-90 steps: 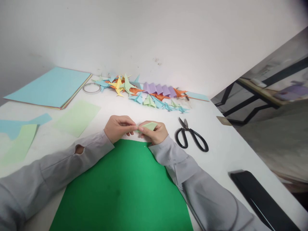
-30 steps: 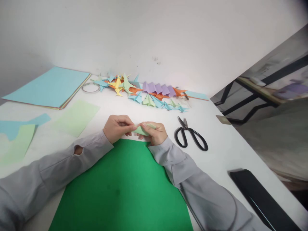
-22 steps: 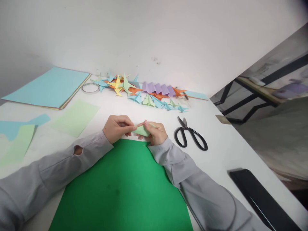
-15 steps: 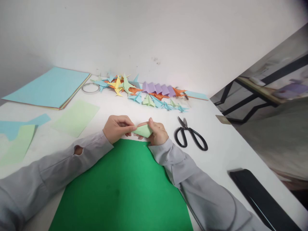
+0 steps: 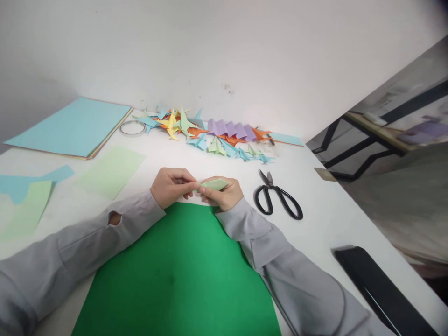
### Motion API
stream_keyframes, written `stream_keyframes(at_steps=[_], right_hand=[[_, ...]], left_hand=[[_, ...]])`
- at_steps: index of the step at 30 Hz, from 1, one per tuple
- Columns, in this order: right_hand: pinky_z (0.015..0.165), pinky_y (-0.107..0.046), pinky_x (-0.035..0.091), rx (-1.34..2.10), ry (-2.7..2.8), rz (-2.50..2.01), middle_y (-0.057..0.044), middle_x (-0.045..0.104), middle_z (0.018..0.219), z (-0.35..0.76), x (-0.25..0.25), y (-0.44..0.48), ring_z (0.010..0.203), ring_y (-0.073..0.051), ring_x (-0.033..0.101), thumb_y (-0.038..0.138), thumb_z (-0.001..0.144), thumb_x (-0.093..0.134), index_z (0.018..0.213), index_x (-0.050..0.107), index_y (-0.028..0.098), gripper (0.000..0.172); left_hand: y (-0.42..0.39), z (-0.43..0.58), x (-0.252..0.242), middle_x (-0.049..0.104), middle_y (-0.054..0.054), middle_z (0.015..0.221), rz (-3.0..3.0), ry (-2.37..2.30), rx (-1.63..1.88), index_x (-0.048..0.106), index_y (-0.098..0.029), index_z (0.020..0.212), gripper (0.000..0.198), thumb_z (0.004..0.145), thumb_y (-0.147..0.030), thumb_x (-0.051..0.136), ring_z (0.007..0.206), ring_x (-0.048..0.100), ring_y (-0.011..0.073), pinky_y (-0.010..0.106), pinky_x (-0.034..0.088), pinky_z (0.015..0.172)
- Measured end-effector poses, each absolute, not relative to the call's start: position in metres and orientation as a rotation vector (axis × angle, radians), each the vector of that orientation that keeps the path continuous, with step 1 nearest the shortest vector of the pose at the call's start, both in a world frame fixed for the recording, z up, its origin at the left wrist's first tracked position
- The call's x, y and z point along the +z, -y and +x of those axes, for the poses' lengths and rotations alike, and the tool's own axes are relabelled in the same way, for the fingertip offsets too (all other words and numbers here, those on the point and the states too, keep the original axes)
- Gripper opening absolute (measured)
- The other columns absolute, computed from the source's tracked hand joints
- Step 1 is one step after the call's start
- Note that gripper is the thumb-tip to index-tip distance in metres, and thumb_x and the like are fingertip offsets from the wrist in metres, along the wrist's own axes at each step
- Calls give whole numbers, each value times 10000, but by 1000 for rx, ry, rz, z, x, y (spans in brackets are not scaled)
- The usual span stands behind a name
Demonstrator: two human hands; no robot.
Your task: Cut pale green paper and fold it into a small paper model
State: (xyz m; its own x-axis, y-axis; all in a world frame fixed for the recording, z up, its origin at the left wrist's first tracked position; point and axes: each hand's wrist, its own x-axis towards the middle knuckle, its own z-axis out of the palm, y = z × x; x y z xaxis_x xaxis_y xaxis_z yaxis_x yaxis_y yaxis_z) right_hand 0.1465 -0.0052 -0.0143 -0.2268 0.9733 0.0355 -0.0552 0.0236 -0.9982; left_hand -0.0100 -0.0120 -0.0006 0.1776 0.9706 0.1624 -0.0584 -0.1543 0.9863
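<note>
Just beyond the far edge of a green sheet (image 5: pixel 171 270), both hands meet over a small folded piece of light green paper (image 5: pixel 216 184). My left hand (image 5: pixel 174 187) pinches its left tip between thumb and forefinger. My right hand (image 5: pixel 226 192) is closed around the paper's body, the thumb pressed near the left end. The fingers cover much of the paper, so its full shape is hidden.
Black-handled scissors (image 5: pixel 276 193) lie right of my hands. Paper cranes and other folded pieces (image 5: pixel 184 122) line the wall, beside a tape roll (image 5: pixel 132 128). A blue-topped paper stack (image 5: pixel 70 126), green sheet (image 5: pixel 111 170) and black case (image 5: pixel 378 289) lie around.
My right thumb has moved left and down along the folded paper, toward the pinched tip. Less of the paper's face shows now. My left hand has hardly moved.
</note>
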Motion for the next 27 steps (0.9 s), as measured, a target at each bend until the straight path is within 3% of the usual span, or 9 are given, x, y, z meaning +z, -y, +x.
stream_keyframes(at_steps=[5, 10, 16, 21, 27], right_hand=[[370, -209, 421, 1360, 1371, -975, 14, 605, 490, 149, -18, 0, 386, -87, 510, 325, 560, 760, 630, 668, 156, 204], [379, -221, 437, 1378, 1377, -977, 6, 617, 504, 149, -19, -1, 392, -87, 502, 334, 549, 765, 618, 679, 154, 211], [382, -227, 438, 1375, 1306, -941, 11, 623, 511, 148, -16, 0, 386, -91, 514, 325, 533, 775, 612, 676, 164, 204], [388, -240, 430, 1385, 1230, -962, 13, 620, 497, 148, -15, -1, 391, -102, 514, 316, 479, 802, 591, 670, 167, 228], [403, -232, 385, 1375, 1367, -1008, -1, 603, 486, 149, -13, 2, 426, -107, 509, 365, 537, 765, 565, 664, 145, 244]], left_hand=[[13, -8, 2, 584, -5, 548, 1371, -975, 1215, 643, -117, 609, 219, 527, -267, 780, 464, 541, 96, 211, 452, 397], [13, -8, 3, 573, -7, 577, 1445, -936, 1237, 653, -128, 593, 197, 583, -301, 748, 447, 523, 76, 205, 463, 399], [13, -7, 3, 585, -6, 548, 1337, -964, 1238, 651, -121, 611, 230, 530, -291, 782, 478, 547, 97, 210, 474, 406], [11, -8, 2, 595, 0, 536, 1317, -921, 1239, 648, -121, 592, 204, 571, -291, 760, 469, 539, 97, 218, 460, 403], [9, -9, 0, 574, -6, 471, 1132, -938, 1224, 611, -118, 543, 224, 586, -293, 745, 423, 512, 85, 217, 437, 408]])
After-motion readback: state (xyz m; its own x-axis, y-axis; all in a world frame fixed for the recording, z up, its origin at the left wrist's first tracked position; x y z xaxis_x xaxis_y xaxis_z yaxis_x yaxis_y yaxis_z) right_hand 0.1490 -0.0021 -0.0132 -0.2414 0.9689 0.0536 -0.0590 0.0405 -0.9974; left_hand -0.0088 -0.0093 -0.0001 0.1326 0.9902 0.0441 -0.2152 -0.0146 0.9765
